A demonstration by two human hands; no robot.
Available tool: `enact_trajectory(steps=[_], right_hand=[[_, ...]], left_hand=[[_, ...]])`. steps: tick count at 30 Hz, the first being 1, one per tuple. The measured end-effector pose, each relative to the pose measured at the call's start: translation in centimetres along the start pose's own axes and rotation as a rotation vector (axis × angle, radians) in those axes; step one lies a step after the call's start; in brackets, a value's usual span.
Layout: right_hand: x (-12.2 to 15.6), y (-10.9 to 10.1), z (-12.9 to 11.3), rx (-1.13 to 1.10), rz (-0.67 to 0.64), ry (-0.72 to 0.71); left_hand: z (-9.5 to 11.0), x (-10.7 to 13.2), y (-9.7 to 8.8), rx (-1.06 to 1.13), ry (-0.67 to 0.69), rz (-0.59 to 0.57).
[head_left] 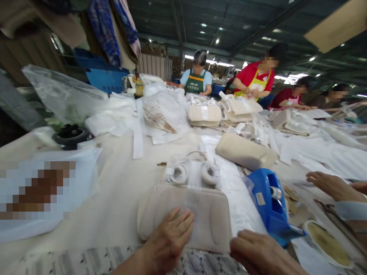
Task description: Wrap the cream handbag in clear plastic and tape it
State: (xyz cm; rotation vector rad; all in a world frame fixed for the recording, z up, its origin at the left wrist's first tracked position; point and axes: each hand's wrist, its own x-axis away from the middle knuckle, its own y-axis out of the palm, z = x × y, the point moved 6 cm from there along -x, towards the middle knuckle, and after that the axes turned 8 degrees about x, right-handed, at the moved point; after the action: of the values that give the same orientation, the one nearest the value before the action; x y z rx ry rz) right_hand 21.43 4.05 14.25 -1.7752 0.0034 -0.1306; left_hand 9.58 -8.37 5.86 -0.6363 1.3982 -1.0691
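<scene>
A cream handbag (200, 206) lies flat on the table in front of me, its handles wrapped in white padding (195, 172) at the far side. My left hand (169, 238) rests flat on the bag's near left part, fingers stretched out. My right hand (258, 252) sits at the bag's near right corner with its fingers curled under; I cannot see anything in it. A blue tape dispenser (271, 204) stands just right of the bag.
Another person's hand (329, 185) reaches in from the right. More cream bags (245, 152) and white wrapping lie across the table. A black roll (71, 135) sits at the left. Several aproned workers (197, 78) stand at the far side. A round dish (327, 242) is at the near right.
</scene>
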Motion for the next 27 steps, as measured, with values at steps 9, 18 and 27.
enact_trajectory(steps=[9,18,27], right_hand=[[-12.8,3.0,-1.8,0.478,-0.324,-0.244],[-16.9,1.0,0.2,0.476,-0.284,0.023],[-8.0,4.0,-2.3,0.336,0.430,-0.230]], left_hand=[[-0.2,0.3,0.8,0.020,-0.043,0.019],[-0.1,0.1,0.8,-0.025,-0.010,0.030],[-0.1,0.0,0.4,0.046,-0.060,0.166]])
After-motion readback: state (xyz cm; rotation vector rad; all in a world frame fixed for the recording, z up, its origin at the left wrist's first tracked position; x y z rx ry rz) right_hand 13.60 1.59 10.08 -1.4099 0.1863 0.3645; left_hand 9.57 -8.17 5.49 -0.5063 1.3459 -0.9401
